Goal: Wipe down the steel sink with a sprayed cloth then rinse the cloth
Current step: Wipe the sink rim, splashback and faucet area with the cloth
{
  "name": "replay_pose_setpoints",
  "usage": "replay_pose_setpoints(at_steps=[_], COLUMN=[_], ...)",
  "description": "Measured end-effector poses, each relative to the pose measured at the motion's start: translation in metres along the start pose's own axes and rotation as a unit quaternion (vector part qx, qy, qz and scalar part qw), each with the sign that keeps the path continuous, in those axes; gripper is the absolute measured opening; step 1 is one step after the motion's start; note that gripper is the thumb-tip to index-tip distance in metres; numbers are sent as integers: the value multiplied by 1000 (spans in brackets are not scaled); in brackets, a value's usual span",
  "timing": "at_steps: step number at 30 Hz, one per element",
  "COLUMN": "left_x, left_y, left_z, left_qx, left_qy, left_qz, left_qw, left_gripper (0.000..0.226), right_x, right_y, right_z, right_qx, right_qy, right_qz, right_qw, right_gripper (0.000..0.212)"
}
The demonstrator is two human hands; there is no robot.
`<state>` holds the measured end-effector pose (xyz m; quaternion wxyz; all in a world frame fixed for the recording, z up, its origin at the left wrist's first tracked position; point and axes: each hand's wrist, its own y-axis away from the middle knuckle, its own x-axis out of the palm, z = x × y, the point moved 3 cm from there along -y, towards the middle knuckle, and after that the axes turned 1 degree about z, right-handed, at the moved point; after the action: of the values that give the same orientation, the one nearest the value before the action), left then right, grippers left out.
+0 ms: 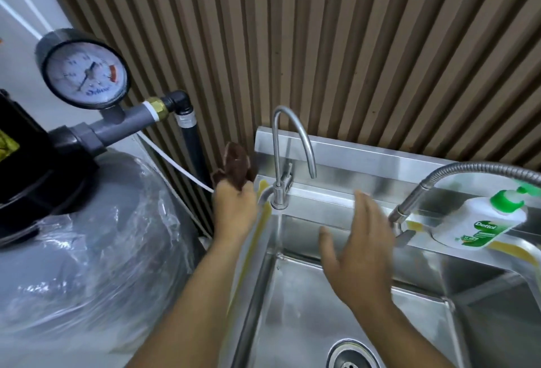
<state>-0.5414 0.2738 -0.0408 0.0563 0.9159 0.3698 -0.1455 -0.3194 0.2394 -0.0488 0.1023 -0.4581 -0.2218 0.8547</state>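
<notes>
Noted left hand (234, 206) clenched round brown cloth (236, 167) at back-left corner of sink (366, 160); right hand (357, 250) splayed, empty, above it. Read "Dettol" on pump bottle (480, 224).

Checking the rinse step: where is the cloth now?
Head view, left side: the brown cloth is gripped by the left hand at the back-left corner of the sink, just left of the gooseneck tap.

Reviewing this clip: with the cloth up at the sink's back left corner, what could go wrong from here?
1. The left hand holds the brown cloth beyond the sink's left edge; if dropped, it may fall into the gap beside the tank.
2. The open right hand, if swept right, might knock the soap bottle off the ledge.
</notes>
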Motion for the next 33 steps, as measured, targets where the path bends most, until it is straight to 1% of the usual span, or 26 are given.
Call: replay_pose_setpoints(at_steps=[1,2,3,4,5,7,9,12,16,19,21,22,23,25,26,27,28,30,33], left_x=[14,28,40,49,55,60,58,54,46,39,33,29,26,21,19,20,23,31,48], left_y=[-10,-18,-22,-22,-22,-18,-15,-14,-7,1,10,13,14,11,8,3,-1,-8,-22], left_z=[6,14,23,30,34,36,37,42,49,51,52,53,52,48,45,44,43,44,48], left_qx=[26,42,61,85,104,124,136,153,210,232,246,243,230,184,174,176,182,178,127], left_qy=[-99,-193,-281,-359,-412,-465,-491,-503,-510,-516,-515,-504,-478,-371,-316,-290,-297,-352,-439], left_qz=[73,144,202,241,261,273,276,288,282,290,284,286,296,303,284,255,224,192,218], left_qw=[992,970,936,898,867,833,815,800,785,772,770,778,794,858,888,905,910,899,862], left_gripper=[37,50,61,69,74,83,90,104,124,130,121,110,96,74,66,57,49,51,59], right_x=[16,32,47,59,70,81,86,89,95,97,97,99,100,101,102,102,103,104,106], right_y=[-4,-9,-14,-19,-24,-35,-45,-56,-62,-63,-62,-62,-62,-62,-63,-62,-62,-62,-63], right_z=[0,-1,-4,-9,-15,-25,-35,-47,-53,-55,-56,-57,-58,-60,-60,-61,-62,-63,-65], right_qx=[-12,-23,-39,-61,-92,-173,-244,-318,-368,-363,-353,-352,-353,-354,-355,-357,-357,-360,-369], right_qy=[26,63,105,147,189,262,304,303,265,246,230,220,212,197,194,192,190,181,176], right_qz=[69,139,203,256,293,319,324,308,312,326,331,333,334,332,328,327,329,326,321], right_qw=[997,988,973,953,933,894,862,844,835,837,844,846,848,852,854,854,853,855,854], right_gripper=[82,89,96,100,103,106,108,108,102,99,98,99,100,100,100,100,100,99,99])
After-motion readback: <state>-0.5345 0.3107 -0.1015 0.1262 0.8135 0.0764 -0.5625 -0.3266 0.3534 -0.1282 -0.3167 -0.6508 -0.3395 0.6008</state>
